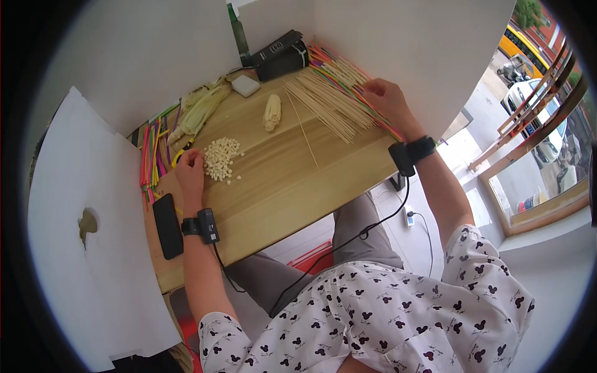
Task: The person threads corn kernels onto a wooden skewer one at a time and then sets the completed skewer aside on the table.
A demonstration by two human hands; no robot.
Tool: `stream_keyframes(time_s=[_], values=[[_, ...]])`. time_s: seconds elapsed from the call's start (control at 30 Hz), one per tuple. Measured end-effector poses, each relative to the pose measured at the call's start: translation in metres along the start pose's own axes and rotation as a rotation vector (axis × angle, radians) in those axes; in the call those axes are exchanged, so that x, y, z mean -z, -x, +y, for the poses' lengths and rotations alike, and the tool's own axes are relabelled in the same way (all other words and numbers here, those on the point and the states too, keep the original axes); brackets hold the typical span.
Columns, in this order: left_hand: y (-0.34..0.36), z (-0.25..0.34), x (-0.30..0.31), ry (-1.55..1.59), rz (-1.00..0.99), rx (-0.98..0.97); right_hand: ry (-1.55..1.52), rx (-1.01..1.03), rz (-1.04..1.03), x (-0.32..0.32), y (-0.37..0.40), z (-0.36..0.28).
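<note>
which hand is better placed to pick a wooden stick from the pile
Right, most likely. The right hand rests on the wooden sticks, while the left hand is at the corn kernels, across the table from them.

The heaped corn kernels (pixel 222 158) are pale yellow. The light tan wooden counter (pixel 292 186) shows streaky grain. The thin bamboo skewers (pixel 323 105) are straw-coloured; the slim plastic sticks (pixel 329 65) pink, green, yellow, orange. The short-sleeved shirt (pixel 385 317) is white with black mouse-head prints.
</note>
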State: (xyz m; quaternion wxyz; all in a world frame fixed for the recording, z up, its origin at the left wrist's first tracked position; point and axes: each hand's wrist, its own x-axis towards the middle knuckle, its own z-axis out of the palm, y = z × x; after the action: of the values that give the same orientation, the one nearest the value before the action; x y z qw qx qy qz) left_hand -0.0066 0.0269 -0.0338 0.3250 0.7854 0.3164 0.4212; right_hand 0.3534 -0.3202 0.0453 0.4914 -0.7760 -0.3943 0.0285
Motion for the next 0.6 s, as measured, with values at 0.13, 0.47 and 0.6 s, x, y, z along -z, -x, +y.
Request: stream_keyframes(time_s=[0.13, 0.47, 0.6], values=[[-0.003, -0.007, 0.000, -0.045, -0.017, 0.003, -0.616, -0.162, -0.205, 0.024, 0.006, -0.086], [-0.003, -0.011, 0.002, -0.039, -0.014, -0.015, -1.288, 0.202, -0.650, 0.093, -0.007, -0.179], [-0.004, -0.021, -0.001, 0.016, -0.018, -0.021, -1.357, 0.374, -0.697, 0.098, -0.017, -0.195]])
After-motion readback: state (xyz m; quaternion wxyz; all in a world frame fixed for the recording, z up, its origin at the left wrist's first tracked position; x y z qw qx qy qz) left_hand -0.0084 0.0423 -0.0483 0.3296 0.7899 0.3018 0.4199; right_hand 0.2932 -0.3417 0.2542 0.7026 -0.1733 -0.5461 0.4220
